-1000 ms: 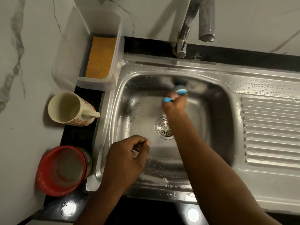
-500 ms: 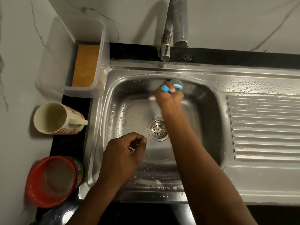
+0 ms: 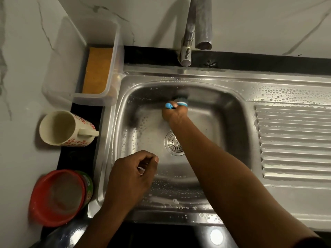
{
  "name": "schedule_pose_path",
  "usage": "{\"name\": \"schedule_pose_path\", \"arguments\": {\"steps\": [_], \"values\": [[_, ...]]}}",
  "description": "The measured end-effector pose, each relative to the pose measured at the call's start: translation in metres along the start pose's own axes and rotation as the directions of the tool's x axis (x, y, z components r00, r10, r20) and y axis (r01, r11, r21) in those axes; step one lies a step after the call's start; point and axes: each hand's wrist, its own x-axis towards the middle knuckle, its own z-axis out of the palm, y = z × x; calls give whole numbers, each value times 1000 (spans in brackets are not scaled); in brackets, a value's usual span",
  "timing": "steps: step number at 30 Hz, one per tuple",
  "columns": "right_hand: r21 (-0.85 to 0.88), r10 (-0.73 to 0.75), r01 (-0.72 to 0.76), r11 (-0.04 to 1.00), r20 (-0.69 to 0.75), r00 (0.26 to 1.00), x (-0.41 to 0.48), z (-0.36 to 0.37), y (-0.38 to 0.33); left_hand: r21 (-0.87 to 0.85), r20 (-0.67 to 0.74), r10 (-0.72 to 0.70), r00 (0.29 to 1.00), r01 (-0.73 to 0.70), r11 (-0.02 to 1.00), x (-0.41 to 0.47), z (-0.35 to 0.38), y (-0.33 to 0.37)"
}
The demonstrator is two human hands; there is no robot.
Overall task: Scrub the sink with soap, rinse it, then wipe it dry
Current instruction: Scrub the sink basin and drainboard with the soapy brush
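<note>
Sudsy stainless steel sink (image 3: pixel 223 115): right hand (image 3: pixel 174 114) clamped round blue-handled scrubber (image 3: pixel 181 103), head on wall just beyond fingers. Press firm, overlap strokes; left hand (image 3: pixel 130 178) curled, contents unclear.

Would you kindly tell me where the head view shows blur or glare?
Head view: dim overall; the scrubber in the right hand is motion-blurred against the far wall of the sink; a bright round reflection glares on the black counter.

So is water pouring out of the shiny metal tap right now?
No, no stream falls from the shiny metal tap into the soapy steel sink below it.
</note>
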Motion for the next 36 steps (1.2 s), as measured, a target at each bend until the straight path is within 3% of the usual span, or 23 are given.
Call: {"name": "schedule_pose_path", "arguments": {"steps": [3, 8, 11, 17, 19, 20, 22, 24, 25, 26, 27, 28, 29, 31, 33, 36], "values": [[-47, 11, -9, 999, 30, 999, 1, -16, -16, 0, -2, 6, 1000, -6, 1000, -1, 5, 0], [212, -104, 105, 972, -19, 994, 10, -23, -80, -7, -1, 11, 1000, -11, 1000, 2, 6, 0], [281, -118, 124, 952, -40, 992, 13, -17, -71, -3, -2, 6, 1000, -6, 1000, 6, 6, -1], [-14, 120, -120, 993, 18, 993, 21, -26, -15, 11, -21, 32, 999, -31, 999, 14, 7, 3], [-235, 229, -213, 948, 44, 972, 15, -38, -20, 1, -35, 38, 999, -38, 999, 14, 8, 5], [-422, 273, -238, 875, 24, 962, 9, -42, -27, -7, -40, 40, 998, -40, 999, 14, 9, 5], [-786, 286, -214, 579, -49, 957, -8, -43, -42, -17, -39, 43, 998, -44, 999, 12, 11, 7], [-996, 171, -10, 87, 5, 985, -27, -32, -59, -15, -26, 42, 999, -42, 999, 9, 13, 8], [-960, 105, 147, -240, 125, 987, -35, -24, -68, -15, -20, 40, 999, -41, 999, 7, 14, 9], [-799, 87, 262, -541, 257, 962, -40, -13, -76, -15, -17, 37, 999, -37, 999, 5, 15, 9], [-587, 113, 325, -742, 368, 923, -43, -4, -85, -18, -17, 34, 999, -34, 999, 3, 16, 10], [-383, 159, 345, -857, 439, 884, -45, 5, -94, -20, -21, 33, 999, -33, 999, 1, 17, 11], [-192, 218, 349, -917, 491, 843, -48, 12, -102, -22, -26, 33, 999, -34, 999, -1, 17, 12], [161, 330, 290, -943, 551, 767, -54, 23, -112, -29, -41, 26, 999, -28, 999, -5, 19, 13], [416, 431, 208, -885, 563, 706, -62, 31, -117, -44, -63, 10, 998, -13, 999, -10, 19, 14], [647, 550, 164, -744, 455, 700, -69, 36, -128, -60, -74, -7, 997, 2, 998, -16, 21, 13]]}}
